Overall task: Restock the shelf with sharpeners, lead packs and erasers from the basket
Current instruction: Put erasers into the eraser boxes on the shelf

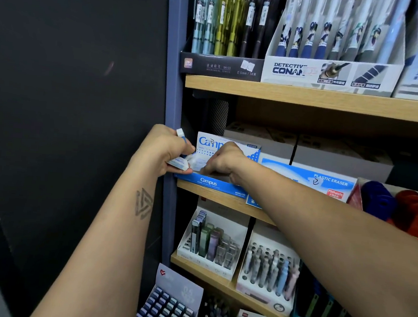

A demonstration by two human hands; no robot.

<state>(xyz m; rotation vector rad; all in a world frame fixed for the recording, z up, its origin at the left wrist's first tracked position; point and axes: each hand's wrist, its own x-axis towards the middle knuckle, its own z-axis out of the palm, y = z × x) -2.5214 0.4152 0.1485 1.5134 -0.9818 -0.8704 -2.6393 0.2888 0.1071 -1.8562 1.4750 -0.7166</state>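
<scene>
Left hand [164,149] grips several erasers [179,163], one poking above the fist, just left of the Campus box [209,182] on the middle shelf [224,199]. Right hand [224,159] reaches into the box, fingers curled; contents hidden.

Dim, soft focus, warped edges

Above the Campus box [211,183] there is open room up to the upper shelf board [309,97], so a hand can enter from the front. The blue post [174,92] closes the left side. The box's raised lid [205,144] stands behind. Both hands, left [164,150] and right [224,161], fill the box mouth. On the right, the Plastic Eraser box [327,181] sits close, then red and blue sharpeners [400,208].
</scene>
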